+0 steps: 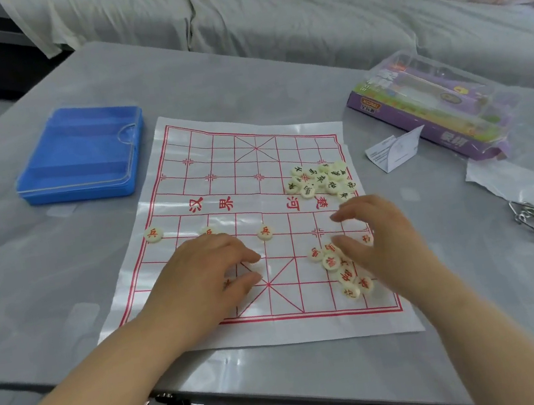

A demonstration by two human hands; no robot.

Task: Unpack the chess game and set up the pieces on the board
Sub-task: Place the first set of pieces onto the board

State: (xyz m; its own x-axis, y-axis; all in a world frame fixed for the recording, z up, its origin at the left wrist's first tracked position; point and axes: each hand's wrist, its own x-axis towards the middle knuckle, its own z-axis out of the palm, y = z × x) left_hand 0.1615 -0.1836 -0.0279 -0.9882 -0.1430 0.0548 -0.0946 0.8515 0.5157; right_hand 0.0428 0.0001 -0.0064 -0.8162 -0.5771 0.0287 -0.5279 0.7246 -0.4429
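On board (pixel 218 161), red pieces (pixel 331 262) partly beneath right hand (pixel 378 241); left hand (pixel 206 270) flat; fingers relaxed.

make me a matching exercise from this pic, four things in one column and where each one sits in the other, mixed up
Things
1. blue case
2. purple box
3. heap of black-lettered pieces
4. metal rings

Places
A. on the board, at its right edge
B. on the table, left of the board
C. right of the board, near side
D. right of the board, far side

Pairs: 1-B, 2-D, 3-A, 4-C
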